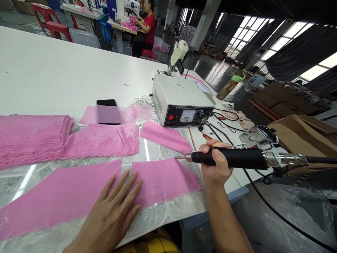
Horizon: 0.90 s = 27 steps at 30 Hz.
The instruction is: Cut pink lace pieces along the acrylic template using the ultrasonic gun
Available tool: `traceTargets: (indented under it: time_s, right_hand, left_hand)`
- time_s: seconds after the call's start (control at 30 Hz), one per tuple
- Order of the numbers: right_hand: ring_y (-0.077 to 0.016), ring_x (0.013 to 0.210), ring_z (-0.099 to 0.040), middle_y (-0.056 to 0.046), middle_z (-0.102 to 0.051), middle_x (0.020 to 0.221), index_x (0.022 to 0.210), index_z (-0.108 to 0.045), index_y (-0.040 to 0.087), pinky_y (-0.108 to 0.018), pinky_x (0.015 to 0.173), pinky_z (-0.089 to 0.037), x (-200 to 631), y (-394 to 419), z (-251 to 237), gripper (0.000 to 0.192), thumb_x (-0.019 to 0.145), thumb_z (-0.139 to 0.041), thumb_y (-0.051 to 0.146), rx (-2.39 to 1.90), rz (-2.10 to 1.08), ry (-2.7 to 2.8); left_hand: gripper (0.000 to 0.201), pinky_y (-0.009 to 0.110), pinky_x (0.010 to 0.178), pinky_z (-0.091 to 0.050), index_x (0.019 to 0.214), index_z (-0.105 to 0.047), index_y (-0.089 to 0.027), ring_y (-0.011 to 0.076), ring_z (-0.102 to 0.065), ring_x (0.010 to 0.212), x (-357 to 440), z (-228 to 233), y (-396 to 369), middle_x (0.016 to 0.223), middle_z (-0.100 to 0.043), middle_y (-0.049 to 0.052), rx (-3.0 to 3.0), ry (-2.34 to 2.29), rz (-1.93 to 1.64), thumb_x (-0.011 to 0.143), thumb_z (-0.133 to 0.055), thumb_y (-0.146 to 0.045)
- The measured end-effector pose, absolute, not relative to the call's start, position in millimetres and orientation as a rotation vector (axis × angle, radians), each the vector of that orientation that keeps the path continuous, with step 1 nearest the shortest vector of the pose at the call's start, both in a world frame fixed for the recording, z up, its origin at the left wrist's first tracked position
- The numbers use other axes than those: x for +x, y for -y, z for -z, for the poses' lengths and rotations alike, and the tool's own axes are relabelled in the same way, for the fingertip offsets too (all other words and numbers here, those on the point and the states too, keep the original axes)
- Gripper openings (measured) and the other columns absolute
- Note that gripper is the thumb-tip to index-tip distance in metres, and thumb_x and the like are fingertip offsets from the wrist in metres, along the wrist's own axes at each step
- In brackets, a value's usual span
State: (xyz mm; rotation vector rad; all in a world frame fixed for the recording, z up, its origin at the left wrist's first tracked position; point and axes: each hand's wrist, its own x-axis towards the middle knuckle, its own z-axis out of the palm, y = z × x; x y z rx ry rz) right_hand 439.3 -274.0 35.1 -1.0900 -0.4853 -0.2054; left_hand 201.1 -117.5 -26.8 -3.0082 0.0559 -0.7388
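Right-hand grip: the right hand (214, 165) is wrapped tight around the black cylindrical handle of a corded cutting tool (231, 158), fingers curled over the top, thumb underneath.
Tool axis: the handle lies nearly level, running left to right — its thin metal tip (181, 157) points left, its metal collar and black cable trail off to the right.
Tip to cloth: the tip sits just at the upper right edge of the near long strip of pink lace fabric (163, 181); whether it touches the cloth, I cannot tell.
Left-hand grip: the left hand (116, 207) lies flat and spread, palm down, pinching nothing — it presses on that strip, with its fingers reaching toward the tip.
Nearer hand: the left is on the cloth, left of the tip; the right only holds the tool beside it.
Strip's look: thin, matte pink, 1 long band running left to right across a clear sheet on the white table (52, 70), with a scalloped lower edge.
Further out: a small pink piece (165, 137) lies above the tip, a stack of pink lace (31, 137) is at far left, and a white control box with a dial (181, 100) stands behind.
Background: a person in a red top (149, 26) sits at a sewing machine, well apart.
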Motion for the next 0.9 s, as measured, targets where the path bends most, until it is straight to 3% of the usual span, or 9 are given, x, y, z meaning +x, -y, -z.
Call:
traceTargets:
  time_s: [0.27, 0.9]
  right_hand:
    - [-0.0117, 0.06, -0.053, 0.001, -0.058, 0.079, 0.074, -0.058, 0.02, -0.034, 0.064, -0.046, 439, 273, -34, 0.005, 0.071, -0.062, 0.021, -1.123, 0.196, 0.549]
    - [-0.0106, 0.057, -0.052, 0.0, -0.057, 0.078, 0.075, -0.06, 0.019, -0.031, 0.058, -0.046, 435, 308, -37, 0.008, 0.067, -0.061, 0.023, -1.142, 0.231, 0.435]
  left_hand:
    - [0.046, 0.043, 0.12, -0.016, 0.136, -0.052, -0.015, 0.0284, -0.037, 0.141, 202, 22, 117, 0.144, -0.051, 0.01, -3.005, -0.055, 0.736, 0.098, -0.041, -0.039]
    - [0.047, 0.043, 0.121, -0.017, 0.137, -0.052, -0.014, 0.0293, -0.037, 0.141, 203, 22, 116, 0.145, -0.05, 0.012, -3.044, -0.094, 0.715, 0.097, -0.043, -0.037]
